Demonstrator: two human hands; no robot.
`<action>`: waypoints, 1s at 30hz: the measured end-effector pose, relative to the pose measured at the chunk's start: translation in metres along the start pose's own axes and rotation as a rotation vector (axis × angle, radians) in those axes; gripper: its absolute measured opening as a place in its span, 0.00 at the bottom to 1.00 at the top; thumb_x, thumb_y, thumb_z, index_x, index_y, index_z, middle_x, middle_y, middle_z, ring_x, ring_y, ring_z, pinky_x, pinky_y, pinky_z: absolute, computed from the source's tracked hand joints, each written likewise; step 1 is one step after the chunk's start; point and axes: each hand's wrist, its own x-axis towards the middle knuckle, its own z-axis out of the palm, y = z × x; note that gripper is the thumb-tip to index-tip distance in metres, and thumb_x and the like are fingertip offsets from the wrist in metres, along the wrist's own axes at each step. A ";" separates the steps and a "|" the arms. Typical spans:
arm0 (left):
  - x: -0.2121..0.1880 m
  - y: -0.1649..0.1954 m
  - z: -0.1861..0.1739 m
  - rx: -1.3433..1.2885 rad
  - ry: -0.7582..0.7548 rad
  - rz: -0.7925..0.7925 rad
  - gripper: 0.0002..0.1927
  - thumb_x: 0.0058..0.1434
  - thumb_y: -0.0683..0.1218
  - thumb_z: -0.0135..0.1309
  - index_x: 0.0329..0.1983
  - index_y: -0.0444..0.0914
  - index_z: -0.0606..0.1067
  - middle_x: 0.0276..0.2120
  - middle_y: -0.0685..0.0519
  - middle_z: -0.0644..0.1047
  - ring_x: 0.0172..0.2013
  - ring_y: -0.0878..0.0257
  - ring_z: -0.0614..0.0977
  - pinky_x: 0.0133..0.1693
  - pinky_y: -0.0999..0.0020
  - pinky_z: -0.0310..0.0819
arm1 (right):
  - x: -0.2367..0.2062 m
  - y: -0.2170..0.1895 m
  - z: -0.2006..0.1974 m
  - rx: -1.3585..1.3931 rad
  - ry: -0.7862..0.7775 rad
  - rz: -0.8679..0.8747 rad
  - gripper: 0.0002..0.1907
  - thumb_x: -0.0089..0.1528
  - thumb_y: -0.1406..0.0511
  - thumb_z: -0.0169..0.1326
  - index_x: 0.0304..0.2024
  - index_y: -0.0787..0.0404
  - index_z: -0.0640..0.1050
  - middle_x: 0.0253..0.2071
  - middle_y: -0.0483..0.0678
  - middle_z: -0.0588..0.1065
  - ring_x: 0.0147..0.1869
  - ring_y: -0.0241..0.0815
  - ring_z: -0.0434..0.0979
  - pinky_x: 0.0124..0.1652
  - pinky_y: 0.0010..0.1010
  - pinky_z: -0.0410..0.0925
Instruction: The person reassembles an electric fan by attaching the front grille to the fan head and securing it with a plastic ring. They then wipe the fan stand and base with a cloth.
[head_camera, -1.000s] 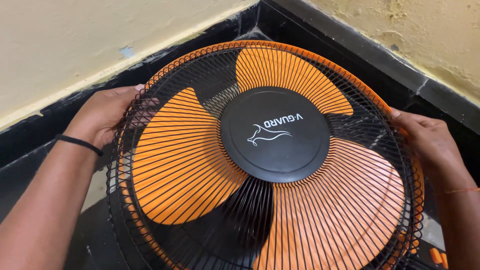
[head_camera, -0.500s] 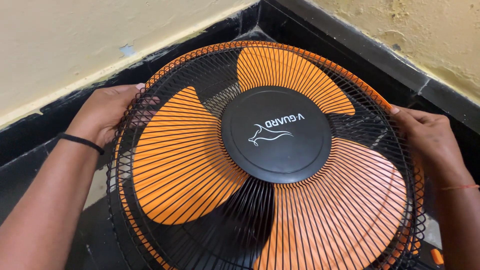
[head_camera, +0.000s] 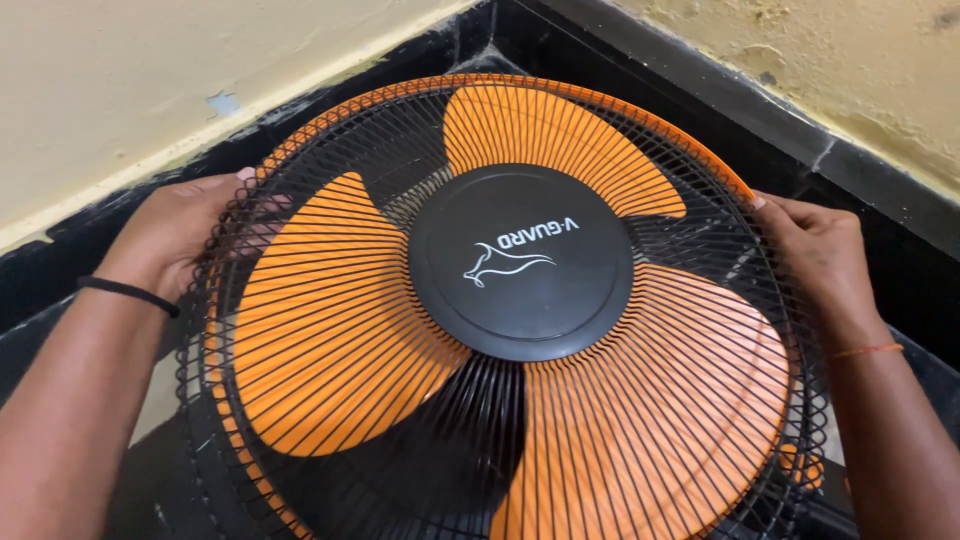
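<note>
Hands gripped opposite rims of the black wire fan guard (head_camera: 400, 420): left hand (head_camera: 185, 235) at centre left, right hand (head_camera: 815, 250) at centre right, fingers curled shut over orange blades (head_camera: 330, 320); next, an even hold.

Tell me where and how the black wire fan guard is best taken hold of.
Best at the outer rim, from two opposite sides, as the left hand and right hand grip the guard now. It is wide, round and lies face-up, so an even two-sided hold should keep it level. The smooth centre cap offers no edge, and the thin wires would likely bend.
</note>
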 end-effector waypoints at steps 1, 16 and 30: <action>0.003 -0.001 -0.001 -0.005 0.002 -0.007 0.15 0.72 0.49 0.51 0.50 0.32 0.79 0.38 0.49 0.82 0.31 0.67 0.83 0.34 0.73 0.80 | 0.000 0.000 0.000 -0.007 0.007 -0.024 0.16 0.69 0.60 0.59 0.53 0.66 0.82 0.40 0.50 0.81 0.37 0.30 0.75 0.36 0.22 0.69; 0.035 -0.012 -0.020 0.014 -0.131 -0.055 0.16 0.75 0.50 0.47 0.55 0.35 0.77 0.42 0.52 0.82 0.33 0.69 0.82 0.34 0.74 0.78 | -0.001 0.003 0.008 0.057 -0.011 -0.065 0.15 0.69 0.62 0.57 0.53 0.65 0.82 0.42 0.47 0.82 0.39 0.29 0.76 0.39 0.20 0.70; -0.014 0.004 0.007 -0.080 -0.126 -0.047 0.26 0.73 0.60 0.40 0.54 0.34 0.75 0.44 0.50 0.82 0.39 0.67 0.85 0.42 0.73 0.82 | -0.036 -0.028 -0.010 0.137 -0.241 0.002 0.32 0.69 0.49 0.44 0.65 0.65 0.73 0.55 0.49 0.79 0.54 0.35 0.77 0.53 0.27 0.68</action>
